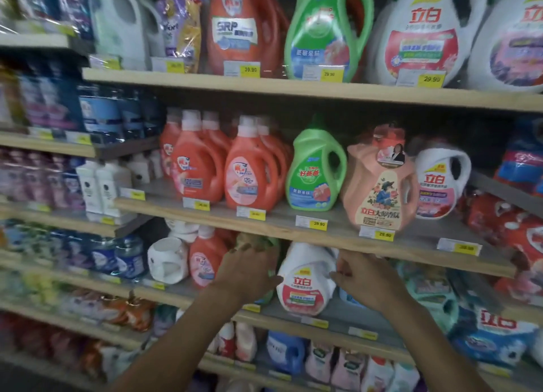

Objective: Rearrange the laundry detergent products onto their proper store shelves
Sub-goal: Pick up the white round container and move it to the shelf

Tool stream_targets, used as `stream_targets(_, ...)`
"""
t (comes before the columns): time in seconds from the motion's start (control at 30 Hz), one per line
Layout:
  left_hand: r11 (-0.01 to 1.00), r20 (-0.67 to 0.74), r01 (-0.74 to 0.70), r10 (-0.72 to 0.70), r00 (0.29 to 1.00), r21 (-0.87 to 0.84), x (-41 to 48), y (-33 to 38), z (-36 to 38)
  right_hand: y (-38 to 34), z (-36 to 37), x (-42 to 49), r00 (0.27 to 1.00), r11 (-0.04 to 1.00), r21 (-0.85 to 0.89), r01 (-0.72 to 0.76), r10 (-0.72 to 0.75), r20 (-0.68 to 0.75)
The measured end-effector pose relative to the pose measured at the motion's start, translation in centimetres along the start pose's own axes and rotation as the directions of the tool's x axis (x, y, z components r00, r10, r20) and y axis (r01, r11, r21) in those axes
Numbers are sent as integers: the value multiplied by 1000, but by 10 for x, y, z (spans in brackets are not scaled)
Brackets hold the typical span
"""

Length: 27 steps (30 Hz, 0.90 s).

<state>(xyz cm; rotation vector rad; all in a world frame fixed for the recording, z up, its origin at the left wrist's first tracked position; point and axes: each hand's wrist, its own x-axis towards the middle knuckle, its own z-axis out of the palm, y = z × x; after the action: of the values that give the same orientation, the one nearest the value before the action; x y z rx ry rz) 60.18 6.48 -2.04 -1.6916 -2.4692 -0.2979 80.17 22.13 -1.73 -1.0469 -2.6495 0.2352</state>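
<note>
One peach-pink bottle (pixel 379 183), the only one of its kind. Level with it, just left, one green bottle (pixel 316 171); just right, one white jug (pixel 439 180). Further left, orange bottles (pixel 249 174): two in front, five caps showing. Above it: one big orange jug (pixel 244 27), one big green jug (pixel 323 32), two big white jugs (pixel 426 32).

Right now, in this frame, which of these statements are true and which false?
1. The white jug with a red label stands between the left hand and the right hand. True.
2. The peach-pink bottle with a hang tag sits on the top shelf. False: it is on the middle wooden shelf.
3. The green handled bottle beside it lies on its side. False: it stands upright.
4. Yellow price tags line the shelf edges. True.
</note>
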Motion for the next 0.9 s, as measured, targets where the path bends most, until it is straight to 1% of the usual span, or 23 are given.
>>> stream_targets(0.13,1000,38,27,-27,999,-11,-30,-57,5,-46,26,6,998,1000,5,-4,3,71)
stream_targets(0.2,999,54,45,-44,998,-5,-43,-86,6,-71,42,9,995,1000,2,19,-19,103)
stream_targets(0.33,996,61,88,-86,994,-30,-65,-150,8,-128,69,19,988,998,45,36,-43,149)
stream_targets(0.43,996,73,91,-89,993,-21,-72,-190,6,-165,86,24,985,998,55,19,-28,170)
stream_targets(0.53,997,79,72,-71,994,-21,-70,-211,8,-184,98,27,982,999,37,-2,-5,189)
stream_targets(0.63,999,81,26,-22,996,-38,-63,-212,13,-182,103,25,981,998,31,-57,50,189)
stream_targets(0.73,998,85,-21,27,996,-65,-52,-193,21,-163,103,17,977,994,10,-112,108,183)
stream_targets(0.8,995,95,-61,68,993,-79,-42,-167,28,-139,99,7,976,989,-7,-145,144,162)
stream_targets(0.9,986,114,-139,149,982,-92,-24,-107,40,-87,85,-17,972,981,-16,-194,194,132)
